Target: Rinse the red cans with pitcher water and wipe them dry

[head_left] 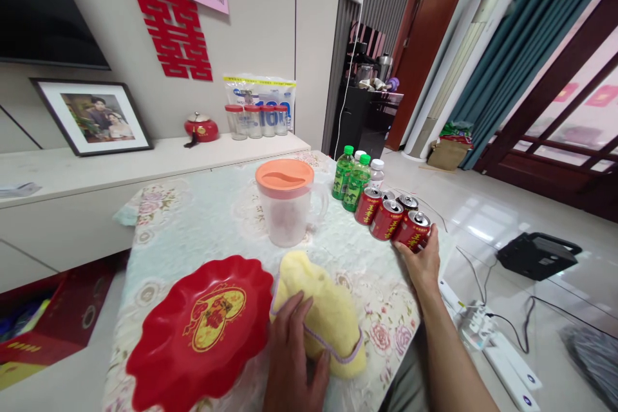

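Note:
My left hand rests on a folded yellow cloth with a purple edge, fingers spread slightly over its left side. At the table's right edge my right hand has its thumb and fingers around the nearest red can. That can stands upright in a cluster of several opened cans. Behind them are green-capped bottles and white-capped ones. A red scalloped plate with a gold heart lies left of the cloth. The frosted pitcher with an orange lid stands beyond the cloth.
A floral cloth covers the table. Behind it, a white cabinet holds a framed photo, a red pot and red-lidded jars. Power strips, cables and a black device lie on the floor at right.

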`<move>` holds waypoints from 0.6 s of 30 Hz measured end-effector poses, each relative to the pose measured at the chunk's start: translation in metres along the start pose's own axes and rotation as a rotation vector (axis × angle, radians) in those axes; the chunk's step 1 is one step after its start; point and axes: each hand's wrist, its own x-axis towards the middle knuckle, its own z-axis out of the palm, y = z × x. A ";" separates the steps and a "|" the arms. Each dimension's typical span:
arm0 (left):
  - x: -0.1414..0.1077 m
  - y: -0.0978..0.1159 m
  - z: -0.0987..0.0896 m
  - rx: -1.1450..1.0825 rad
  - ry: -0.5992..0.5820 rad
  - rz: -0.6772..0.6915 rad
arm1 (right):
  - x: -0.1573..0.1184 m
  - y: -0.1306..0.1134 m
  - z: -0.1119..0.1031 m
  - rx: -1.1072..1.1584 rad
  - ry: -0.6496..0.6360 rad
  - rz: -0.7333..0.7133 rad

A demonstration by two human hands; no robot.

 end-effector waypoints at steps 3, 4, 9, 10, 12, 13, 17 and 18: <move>0.000 0.000 -0.001 0.011 0.005 0.010 | 0.002 -0.005 0.000 -0.010 0.004 0.053; 0.000 0.000 -0.001 0.014 0.002 0.012 | 0.002 -0.006 0.000 -0.011 0.004 0.061; 0.001 0.000 -0.001 0.021 -0.022 0.016 | 0.004 -0.012 0.000 0.003 0.000 0.080; 0.001 0.000 -0.001 0.021 -0.022 0.016 | 0.004 -0.012 0.000 0.009 -0.003 0.081; 0.000 0.000 -0.001 0.020 -0.016 0.015 | 0.004 -0.013 0.000 0.021 -0.009 0.085; 0.000 -0.001 -0.001 0.019 -0.014 0.017 | 0.003 -0.013 0.000 0.027 -0.011 0.088; 0.000 -0.002 -0.001 0.015 -0.019 0.025 | 0.001 -0.014 -0.001 0.059 -0.019 0.103; 0.000 -0.002 -0.001 0.016 -0.022 0.027 | 0.001 -0.014 -0.001 0.069 -0.023 0.106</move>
